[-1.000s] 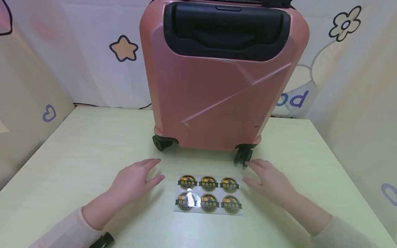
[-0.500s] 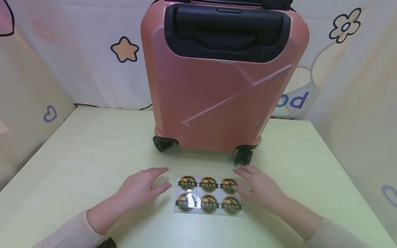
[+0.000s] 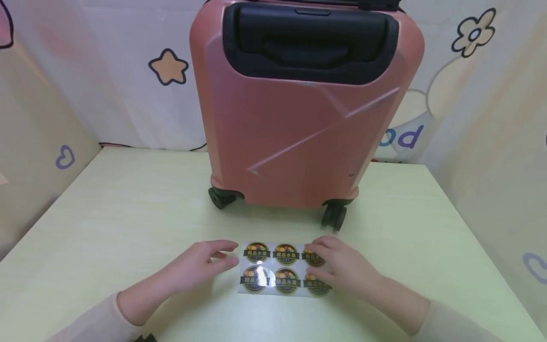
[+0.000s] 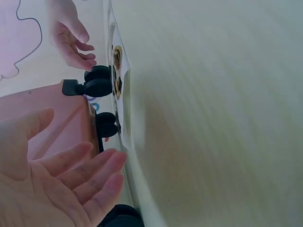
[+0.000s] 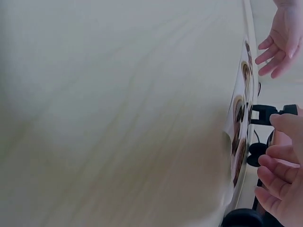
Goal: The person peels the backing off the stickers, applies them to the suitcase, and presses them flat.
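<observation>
A sheet of round fruit stickers [image 3: 286,266] lies flat on the table, its dark gold-rimmed labels in two rows. My left hand [image 3: 201,263] is at the sheet's left edge, thumb and fingers apart, holding nothing. Over the right-hand stickers is my right hand [image 3: 342,263], its fingers loosely bent and covering part of them. In the left wrist view the left palm [image 4: 61,189] faces the sheet [image 4: 118,71] with relaxed fingers. The right wrist view shows the right hand's fingers [image 5: 279,177] spread above the sheet [image 5: 239,118], whose near edge curls up slightly.
A pink hard-shell suitcase [image 3: 299,142] with a black handle recess stands upright behind the sheet. Its black wheels [image 3: 334,216] rest on the pale table [image 3: 128,199]. A printed curtain [image 3: 128,85] with a star and a flower hangs around the table.
Both hands have moved inward and a little nearer the wearer. The right hand has come from beside the sheet to over its right stickers; the left has reached its left edge.
</observation>
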The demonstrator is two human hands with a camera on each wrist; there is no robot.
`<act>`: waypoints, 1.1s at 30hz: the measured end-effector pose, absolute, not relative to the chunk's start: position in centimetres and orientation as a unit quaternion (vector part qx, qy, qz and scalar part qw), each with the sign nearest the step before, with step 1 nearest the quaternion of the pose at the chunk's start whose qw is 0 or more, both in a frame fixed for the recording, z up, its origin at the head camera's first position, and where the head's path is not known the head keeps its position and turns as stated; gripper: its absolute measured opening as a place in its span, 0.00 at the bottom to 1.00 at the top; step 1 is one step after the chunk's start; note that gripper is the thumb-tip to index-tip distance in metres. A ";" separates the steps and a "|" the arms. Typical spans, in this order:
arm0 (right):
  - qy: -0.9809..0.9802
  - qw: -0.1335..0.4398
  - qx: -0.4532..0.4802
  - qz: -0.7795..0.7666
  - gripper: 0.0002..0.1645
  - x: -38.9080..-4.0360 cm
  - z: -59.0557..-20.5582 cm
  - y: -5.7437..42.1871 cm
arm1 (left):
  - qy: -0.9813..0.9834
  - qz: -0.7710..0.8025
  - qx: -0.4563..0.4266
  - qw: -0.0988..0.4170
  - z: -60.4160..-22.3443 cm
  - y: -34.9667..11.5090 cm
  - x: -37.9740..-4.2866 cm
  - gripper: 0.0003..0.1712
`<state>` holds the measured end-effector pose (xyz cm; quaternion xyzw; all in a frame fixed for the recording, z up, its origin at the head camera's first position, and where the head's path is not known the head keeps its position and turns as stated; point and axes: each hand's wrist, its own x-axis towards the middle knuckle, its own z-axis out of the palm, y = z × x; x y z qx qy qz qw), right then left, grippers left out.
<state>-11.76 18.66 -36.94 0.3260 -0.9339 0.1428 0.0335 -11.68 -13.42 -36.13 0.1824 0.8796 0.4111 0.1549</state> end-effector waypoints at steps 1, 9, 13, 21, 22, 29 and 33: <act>-0.934 0.032 0.328 0.140 0.26 -11.7 -37.0 18.5 | 0.874 0.420 0.185 0.162 -36.2 -13.5 -11.7 0.29; -0.924 0.018 0.363 0.120 0.25 -11.4 -37.0 17.3 | 0.834 0.481 0.162 0.217 -36.4 -13.4 -11.5 0.32; -0.915 0.009 0.386 0.117 0.25 -11.1 -37.2 16.8 | 0.821 0.498 0.153 0.234 -36.6 -13.3 -11.3 0.32; -0.901 -0.008 0.422 0.103 0.26 -10.6 -37.3 16.0 | 0.773 0.555 0.136 0.277 -36.8 -13.4 -11.2 0.34; -0.901 -0.010 0.421 0.100 0.26 -10.5 -37.3 15.9 | 0.768 0.560 0.132 0.281 -36.8 -13.4 -11.2 0.35; -0.904 -0.026 0.418 0.088 0.27 -10.5 -37.7 15.7 | 0.749 0.583 0.109 0.297 -36.9 -13.1 -11.1 0.36; -0.904 -0.027 0.418 0.087 0.27 -10.5 -37.8 15.6 | 0.732 0.604 0.099 0.300 -37.0 -12.9 -11.1 0.36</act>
